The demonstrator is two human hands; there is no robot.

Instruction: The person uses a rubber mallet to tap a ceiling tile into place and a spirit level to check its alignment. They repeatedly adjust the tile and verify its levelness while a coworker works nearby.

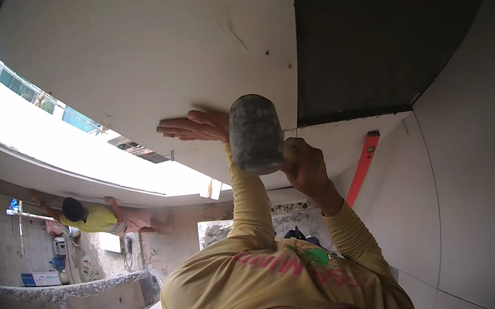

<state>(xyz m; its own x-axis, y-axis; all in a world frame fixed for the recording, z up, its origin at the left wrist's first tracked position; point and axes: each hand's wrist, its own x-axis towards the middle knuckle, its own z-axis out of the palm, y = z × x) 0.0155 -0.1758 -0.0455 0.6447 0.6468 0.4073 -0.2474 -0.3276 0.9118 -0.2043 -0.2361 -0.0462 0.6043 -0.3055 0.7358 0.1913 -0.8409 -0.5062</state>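
Note:
My right hand (pixel 309 174) is wrapped round the handle of a rubber mallet (pixel 255 134). Its worn, dark grey head is raised in the middle of the view and covers most of the handle. My left hand (pixel 197 127) lies open, fingers stretched out, against a large pale tile panel (pixel 161 46). The mallet head partly hides that wrist. Beside my right forearm, a red spirit level (pixel 363 166) leans at a slant.
A dark grey bare patch (pixel 375 26) borders the panel on the right. Pale tiled wall (pixel 482 138) rises beyond it. At the left, a bright opening (pixel 82 160) runs past a co-worker in a yellow shirt (pixel 98 219). A blue-and-white box (pixel 41 279) stands near them.

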